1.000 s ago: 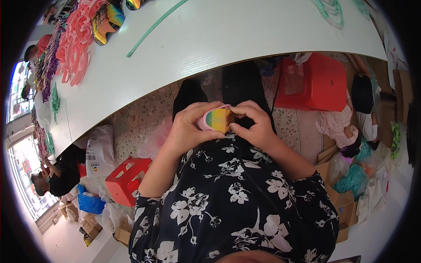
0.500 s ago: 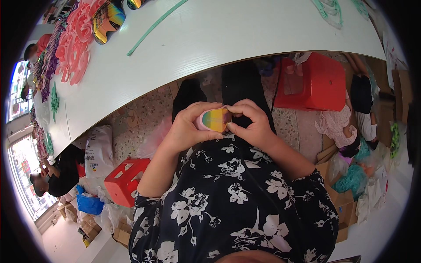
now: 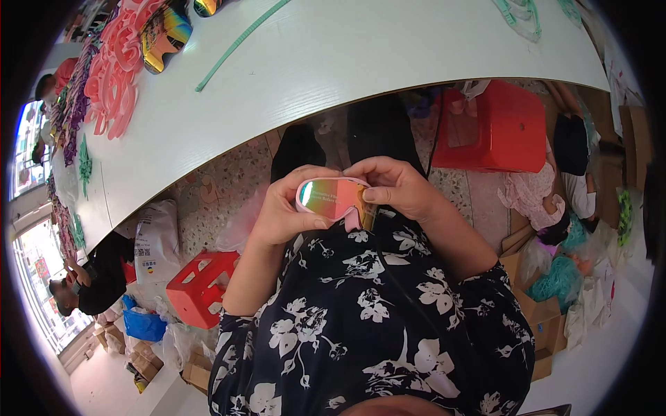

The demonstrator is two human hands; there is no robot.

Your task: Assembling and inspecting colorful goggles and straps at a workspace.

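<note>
Goggles [image 3: 331,199] with pink frame and mirrored rainbow lens held between both hands above the lap, left hand [image 3: 286,206] fingers curled over the top edge with thumb pressed beneath, right hand [image 3: 397,187] fingertips pinching the right end, white table [image 3: 361,52] beyond the fingers.

goggles [image 3: 331,199] turned | mirrored lens now faces up; hands [image 3: 291,208] shifted

bright daylight, glare at left window, fisheye-bent edges
</note>
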